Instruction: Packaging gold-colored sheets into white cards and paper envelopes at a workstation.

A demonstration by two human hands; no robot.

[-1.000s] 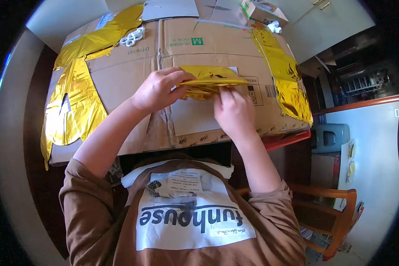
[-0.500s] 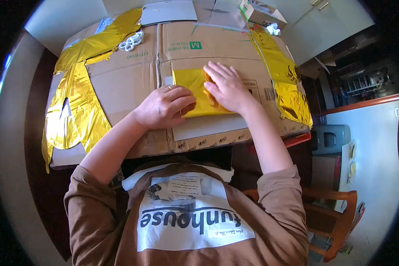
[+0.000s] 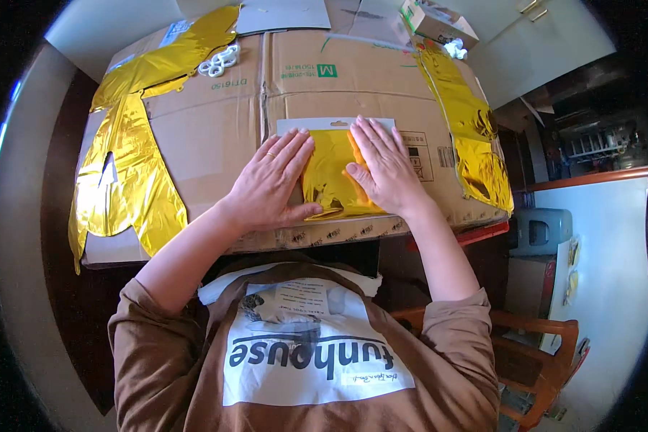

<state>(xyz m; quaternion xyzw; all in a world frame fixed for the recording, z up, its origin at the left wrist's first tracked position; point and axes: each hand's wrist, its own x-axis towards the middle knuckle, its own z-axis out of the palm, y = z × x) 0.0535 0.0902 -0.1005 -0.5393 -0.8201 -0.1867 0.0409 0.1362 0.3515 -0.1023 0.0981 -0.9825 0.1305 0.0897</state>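
Both hands lie flat, our left hand (image 3: pixel 270 189) and right hand (image 3: pixel 383 169) spread, pressing the folded gold foil sheet (image 3: pixel 331 176) between them onto the brown cardboard box (image 3: pixel 216 122); uneven pressure could crease or tear it.

Foil packet (image 3: pixel 331 169) on cardboard (image 3: pixel 216 129) — between hands

Both forearms reach forward from brown sleeves. The left hand (image 3: pixel 270 183) and right hand (image 3: pixel 383 167) lie flat, palms down, fingers spread, side by side.
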